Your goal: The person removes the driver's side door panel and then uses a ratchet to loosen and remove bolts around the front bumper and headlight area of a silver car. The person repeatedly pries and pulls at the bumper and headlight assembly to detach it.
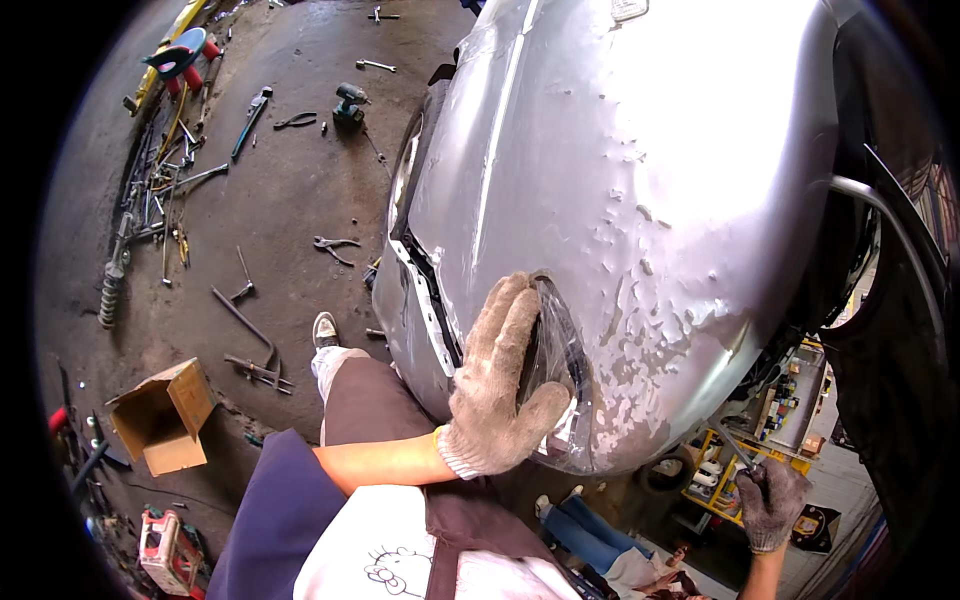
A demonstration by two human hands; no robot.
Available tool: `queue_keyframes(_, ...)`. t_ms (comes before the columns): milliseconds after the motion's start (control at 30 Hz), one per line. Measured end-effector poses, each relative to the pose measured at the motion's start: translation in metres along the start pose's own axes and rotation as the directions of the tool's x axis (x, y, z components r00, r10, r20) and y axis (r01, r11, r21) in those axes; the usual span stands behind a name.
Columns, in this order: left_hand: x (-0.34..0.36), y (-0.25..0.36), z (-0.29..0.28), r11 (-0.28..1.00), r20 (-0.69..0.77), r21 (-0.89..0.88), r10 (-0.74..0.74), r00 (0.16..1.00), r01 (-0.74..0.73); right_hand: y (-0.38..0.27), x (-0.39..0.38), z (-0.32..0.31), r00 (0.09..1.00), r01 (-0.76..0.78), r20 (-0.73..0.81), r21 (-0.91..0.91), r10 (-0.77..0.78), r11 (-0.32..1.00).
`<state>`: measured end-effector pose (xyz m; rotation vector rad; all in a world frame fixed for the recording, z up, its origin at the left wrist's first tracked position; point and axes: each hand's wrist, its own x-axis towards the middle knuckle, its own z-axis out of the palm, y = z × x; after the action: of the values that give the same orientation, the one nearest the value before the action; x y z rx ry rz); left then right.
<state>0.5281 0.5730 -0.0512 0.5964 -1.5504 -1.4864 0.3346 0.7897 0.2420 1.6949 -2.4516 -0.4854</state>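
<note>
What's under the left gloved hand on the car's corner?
The left hand lies flat on the clear headlight lens, set in the silver car body with peeling paint. The palm covers the lens's near half; dark housing shows beside the fingers. The mounting is hidden.

**Left palm flat, right fist closed low**

My left hand (495,385) wears a pale knit glove and lies open, palm down, fingers together and pointing up the frame, thumb spread out to the right. Its bare forearm comes in from the lower left, bent at the wrist. My right hand (772,503), in a darker, grimy glove, sits low at the right edge, fingers curled tight into a fist, its forearm rising from the bottom edge, well apart from the left
</note>
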Motion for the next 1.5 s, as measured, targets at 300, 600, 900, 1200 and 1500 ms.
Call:
queue_keyframes(300, -0.004, -0.011, -0.001, 0.991, -0.098, -0.131, 0.018, 0.995, -0.031, -0.009, 0.000, -0.005, 0.999, -0.020, -0.046, 0.015, 0.020, 1.000)
queue_keyframes(600, -0.005, -0.007, -0.002, 0.998, -0.072, -0.032, 0.057, 0.996, -0.059, 0.009, -0.011, 0.003, 0.999, -0.011, 0.050, 0.017, 0.010, 1.000)
queue_keyframes(900, -0.003, -0.007, -0.001, 0.996, -0.130, -0.010, 0.081, 0.988, -0.083, 0.008, -0.007, 0.009, 0.999, -0.039, -0.027, 0.021, 0.039, 0.999)
queue_keyframes(1200, 0.009, -0.019, -0.013, 0.996, -0.108, -0.071, 0.044, 0.993, -0.052, 0.015, -0.017, 0.010, 1.000, 0.007, -0.008, -0.042, -0.007, 0.999)
queue_keyframes(1500, -0.084, -0.077, 0.016, 0.986, -0.207, -0.131, 0.075, 0.975, -0.103, 0.011, -0.012, 0.011, 0.996, 0.069, -0.042, -0.144, -0.076, 0.987)
